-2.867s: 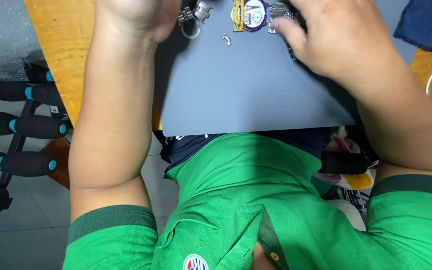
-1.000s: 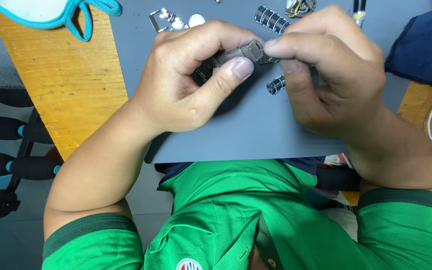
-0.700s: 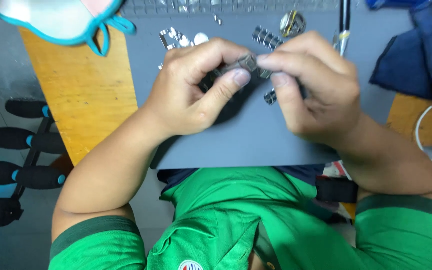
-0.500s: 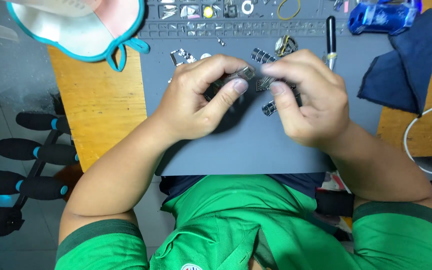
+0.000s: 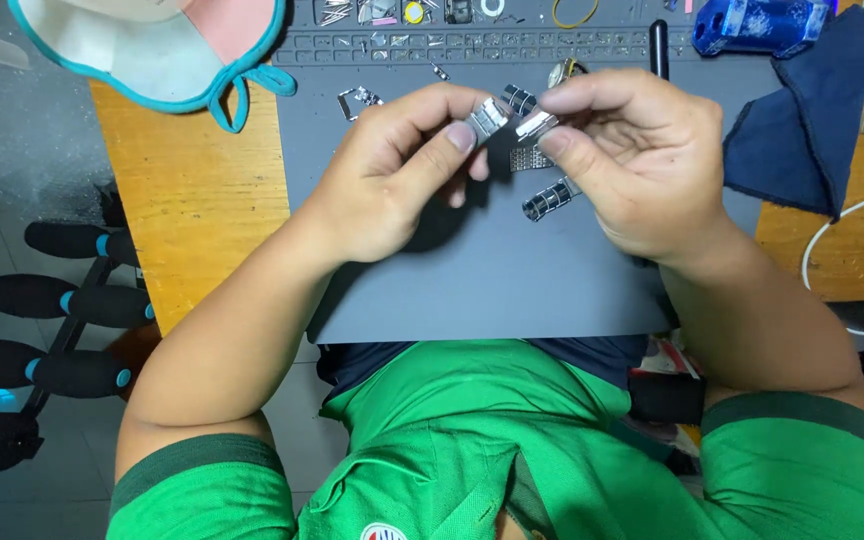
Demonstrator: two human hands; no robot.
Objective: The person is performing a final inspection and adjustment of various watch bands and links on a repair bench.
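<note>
My left hand (image 5: 397,175) pinches one end of a silver metal watch band (image 5: 505,123) between thumb and forefinger. My right hand (image 5: 632,160) pinches the other end, so both hands hold the band above the grey work mat (image 5: 472,280). Another short piece of metal band (image 5: 549,199) lies on the mat under my right hand. A further link piece (image 5: 519,98) and a watch part (image 5: 562,72) sit just behind my fingers.
The mat lies on a wooden table (image 5: 197,200). Small parts fill the mat's tray strip (image 5: 432,15) at the back. A black pen-like tool (image 5: 658,45), dark blue cloth (image 5: 802,120), blue object (image 5: 752,20), teal-rimmed mask (image 5: 167,50) and white cable (image 5: 852,220) surround it.
The view has tilted up, so more of the table's far side shows. My hands have come together on the band and now hold its two ends slightly apart.
</note>
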